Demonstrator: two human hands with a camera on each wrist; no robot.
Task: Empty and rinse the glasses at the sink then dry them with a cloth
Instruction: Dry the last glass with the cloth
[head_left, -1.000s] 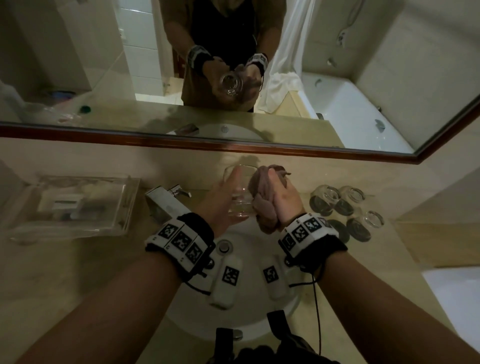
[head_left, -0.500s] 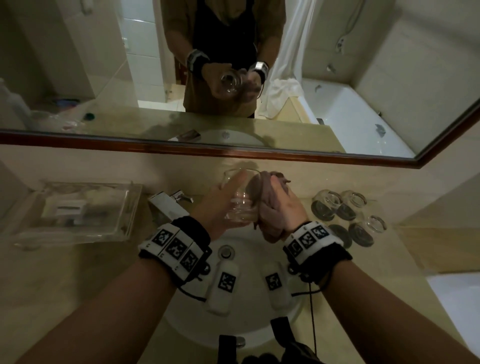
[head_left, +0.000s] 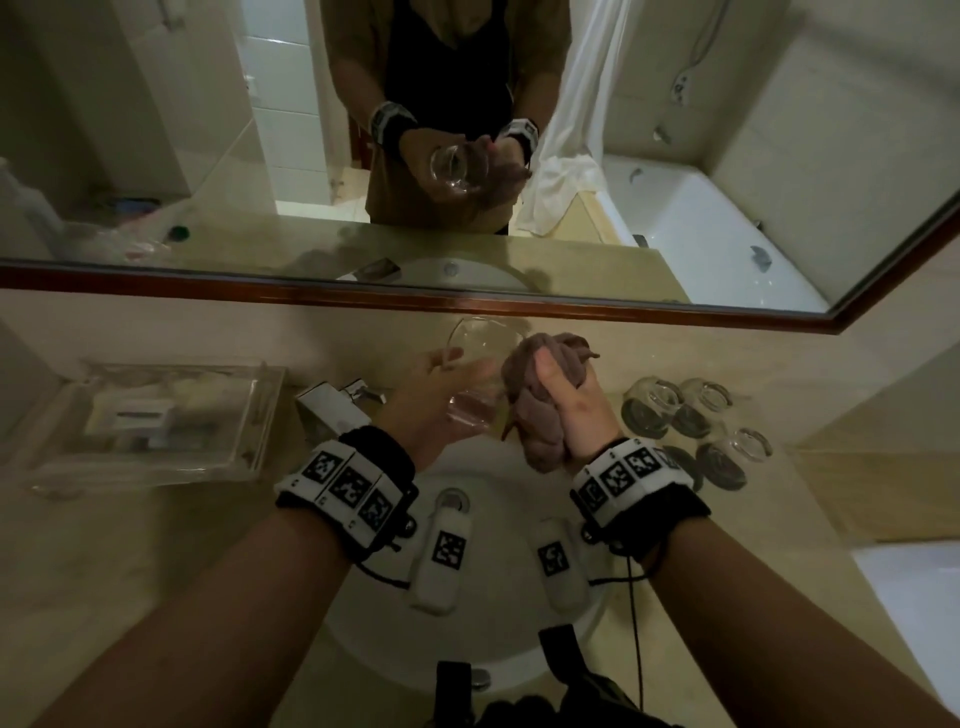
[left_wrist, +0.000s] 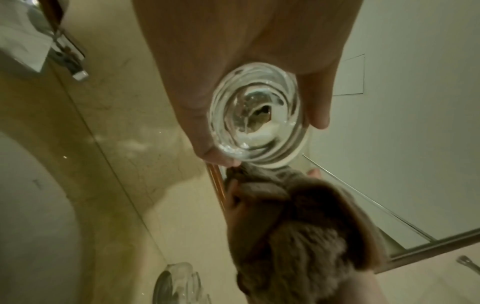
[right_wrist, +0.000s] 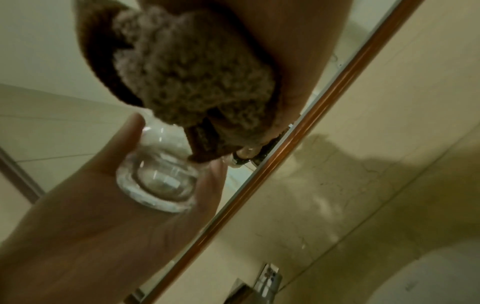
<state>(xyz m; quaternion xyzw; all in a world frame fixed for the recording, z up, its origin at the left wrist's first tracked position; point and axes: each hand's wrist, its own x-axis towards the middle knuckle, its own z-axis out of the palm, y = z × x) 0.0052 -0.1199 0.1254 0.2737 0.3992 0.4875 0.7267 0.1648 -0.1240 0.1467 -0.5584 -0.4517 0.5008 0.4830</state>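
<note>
My left hand (head_left: 436, 395) holds a clear glass (head_left: 480, 364) above the white sink (head_left: 498, 639), mouth tilted away toward the mirror. In the left wrist view the thick base of the glass (left_wrist: 255, 121) faces the camera, with thumb and fingers round it. My right hand (head_left: 569, 400) grips a bunched brown cloth (head_left: 540, 410) just right of the glass; the cloth (right_wrist: 192, 70) sits beside the glass (right_wrist: 158, 179), outside it. Several more glasses (head_left: 691, 410) stand upside down on dark coasters on the counter at the right.
A chrome faucet (head_left: 337, 405) stands left of the basin. A clear acrylic tray (head_left: 156, 415) of toiletries sits on the beige counter at the left. The wood-framed mirror (head_left: 467, 301) runs along the wall right behind the hands.
The cloth was pressed against the glass before; now my right hand has drawn it slightly to the right, leaving a gap. The glass has tipped a bit further away.
</note>
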